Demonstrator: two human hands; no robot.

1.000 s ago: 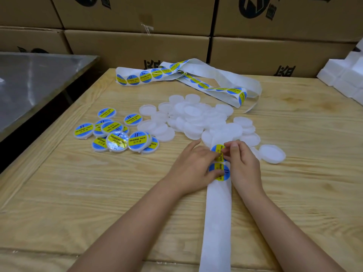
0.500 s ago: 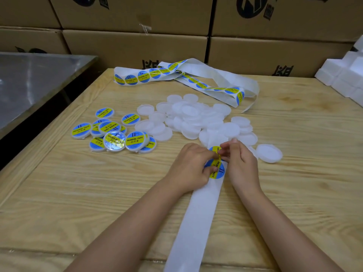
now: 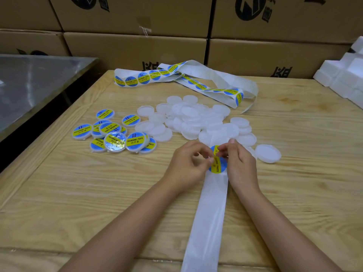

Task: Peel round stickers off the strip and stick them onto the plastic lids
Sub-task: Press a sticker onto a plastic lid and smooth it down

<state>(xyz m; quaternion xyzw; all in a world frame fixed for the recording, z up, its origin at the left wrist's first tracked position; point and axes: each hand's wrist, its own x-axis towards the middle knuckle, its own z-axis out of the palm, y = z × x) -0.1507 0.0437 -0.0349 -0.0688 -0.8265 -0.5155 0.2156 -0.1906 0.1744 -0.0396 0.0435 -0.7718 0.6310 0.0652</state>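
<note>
A white backing strip (image 3: 208, 218) runs from the table's near edge up to my hands and loops on to the back, where blue-and-yellow round stickers (image 3: 144, 78) still sit on it. My left hand (image 3: 186, 163) and my right hand (image 3: 239, 163) meet over the strip. Both pinch at a round sticker (image 3: 218, 164) there, its upper edge lifted and folded between my fingertips. A pile of bare white plastic lids (image 3: 192, 118) lies just beyond my hands. Several lids with stickers on them (image 3: 115, 132) lie to the left.
One bare lid (image 3: 268, 153) lies apart at the right of my hands. Cardboard boxes (image 3: 137, 48) line the back of the wooden table (image 3: 78, 193). White foam blocks (image 3: 345, 75) stand at the right edge. A metal table (image 3: 29, 79) stands to the left.
The sticker's top edge has come up off the strip between my fingertips. The strip's loose tail swung left, then back to straight. My left hand's fingers curled in from lying flat.
</note>
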